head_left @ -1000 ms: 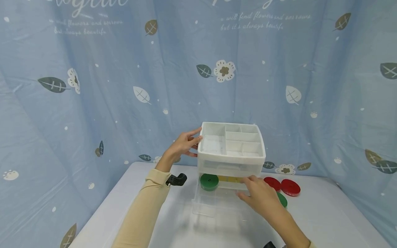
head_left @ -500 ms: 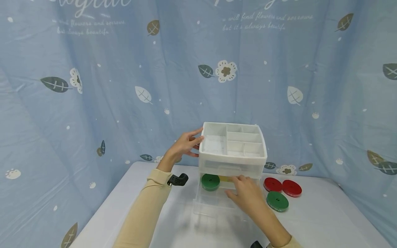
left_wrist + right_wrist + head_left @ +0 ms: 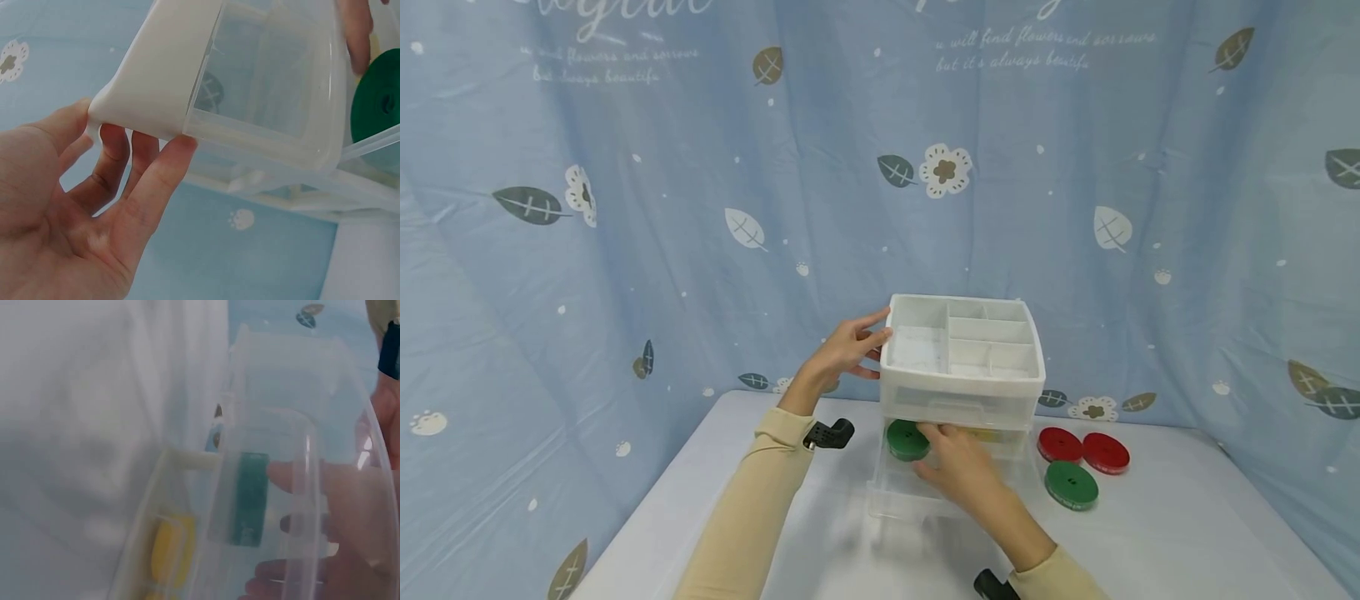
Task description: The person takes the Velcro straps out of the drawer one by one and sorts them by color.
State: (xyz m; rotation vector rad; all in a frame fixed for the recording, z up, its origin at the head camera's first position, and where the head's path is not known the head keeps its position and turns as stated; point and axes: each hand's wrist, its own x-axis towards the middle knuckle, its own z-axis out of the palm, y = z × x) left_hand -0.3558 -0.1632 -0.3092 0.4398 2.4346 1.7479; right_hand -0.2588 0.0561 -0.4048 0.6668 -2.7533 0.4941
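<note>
A white drawer cabinet (image 3: pixel 958 379) with a divided top tray stands on the table. My left hand (image 3: pixel 844 348) grips its upper left side; in the left wrist view the fingers are bent against the rim and side wall. Below, a clear drawer (image 3: pixel 895 500) is pulled out. Inside it, at the left, lies a green ribbon roll (image 3: pixel 906 440), with yellow rolls (image 3: pixel 172 550) beside it. My right hand (image 3: pixel 958 467) reaches into the drawer, fingertips right at the green roll's right edge. In the right wrist view the hand shows through the clear plastic.
Right of the cabinet, two red ribbon rolls (image 3: pixel 1105 453) and another green roll (image 3: pixel 1071 485) lie on the white table (image 3: pixel 1180 517). A blue patterned curtain (image 3: pixel 820 208) hangs behind and along both sides.
My right hand has moved left across the open drawer, from over the yellow rolls to the green roll. The green roll on the table has come fully into sight. My left hand stays put.
</note>
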